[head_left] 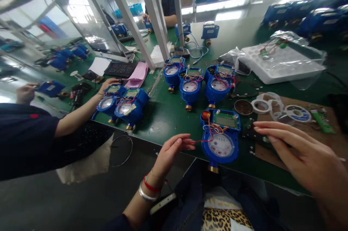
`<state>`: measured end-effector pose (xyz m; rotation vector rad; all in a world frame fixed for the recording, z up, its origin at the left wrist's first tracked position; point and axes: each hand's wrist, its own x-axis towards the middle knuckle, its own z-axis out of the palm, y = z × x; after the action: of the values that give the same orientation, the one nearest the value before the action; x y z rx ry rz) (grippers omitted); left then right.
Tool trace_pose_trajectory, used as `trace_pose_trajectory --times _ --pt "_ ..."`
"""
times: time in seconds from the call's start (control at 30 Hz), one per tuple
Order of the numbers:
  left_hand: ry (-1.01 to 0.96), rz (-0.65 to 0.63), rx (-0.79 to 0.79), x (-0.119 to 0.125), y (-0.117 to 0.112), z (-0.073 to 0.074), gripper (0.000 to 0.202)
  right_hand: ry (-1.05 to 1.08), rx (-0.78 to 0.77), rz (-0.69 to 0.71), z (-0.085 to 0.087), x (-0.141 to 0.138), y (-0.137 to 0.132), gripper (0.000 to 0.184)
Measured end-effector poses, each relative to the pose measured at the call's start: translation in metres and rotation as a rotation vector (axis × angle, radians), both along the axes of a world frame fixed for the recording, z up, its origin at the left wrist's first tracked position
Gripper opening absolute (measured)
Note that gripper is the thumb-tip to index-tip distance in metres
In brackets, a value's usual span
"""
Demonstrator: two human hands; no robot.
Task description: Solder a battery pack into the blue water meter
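Note:
A blue water meter (220, 138) with an open top, a green circuit board and loose coloured wires lies at the near edge of the green table (168, 115). My left hand (171, 151) pinches a thin red wire (196, 140) that runs out of the meter's left side. My right hand (296, 155) hovers just right of the meter, fingers stretched out and together, holding nothing.
Three more blue meters (190, 84) stand behind. A co-worker's arm (78, 115) on the left reaches two meters (121, 104). Tape rolls (268, 106), a white tray (282, 64), a keyboard (119, 68) and a metal frame post (156, 17) crowd the table. Another person sits at the far side.

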<state>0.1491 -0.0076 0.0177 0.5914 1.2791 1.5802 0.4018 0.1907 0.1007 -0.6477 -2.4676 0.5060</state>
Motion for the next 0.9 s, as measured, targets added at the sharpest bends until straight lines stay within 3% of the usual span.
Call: trace_pose_trajectory --times 0.13,0.2,0.33,0.53,0.7,0.8,0.9 --pt "-0.091 -0.009 -0.006 0.009 -0.011 0.012 0.033 -0.048 -0.105 -0.104 -0.019 0.017 -0.008 0.027" --pt "-0.072 0.001 -0.010 0.013 -0.014 0.020 0.032 -0.061 -0.077 -0.110 -0.023 0.022 -0.010 0.028" --pt "0.033 0.024 0.006 0.018 -0.021 0.036 0.028 -0.023 0.040 -0.023 -0.028 0.028 -0.010 0.031" --pt "0.219 0.010 0.043 0.030 -0.024 0.064 0.025 0.065 -0.065 0.105 -0.017 0.012 -0.033 0.025" --pt "0.588 -0.003 0.173 0.041 -0.019 0.086 0.013 0.214 -0.054 0.388 0.000 -0.026 -0.066 0.032" --pt "0.872 -0.056 0.308 0.044 -0.016 0.097 0.026 0.235 -0.041 0.441 0.005 -0.046 -0.079 0.031" --pt "1.015 -0.143 0.376 0.045 -0.013 0.104 0.031 0.268 -0.096 0.487 0.005 -0.055 -0.080 0.022"
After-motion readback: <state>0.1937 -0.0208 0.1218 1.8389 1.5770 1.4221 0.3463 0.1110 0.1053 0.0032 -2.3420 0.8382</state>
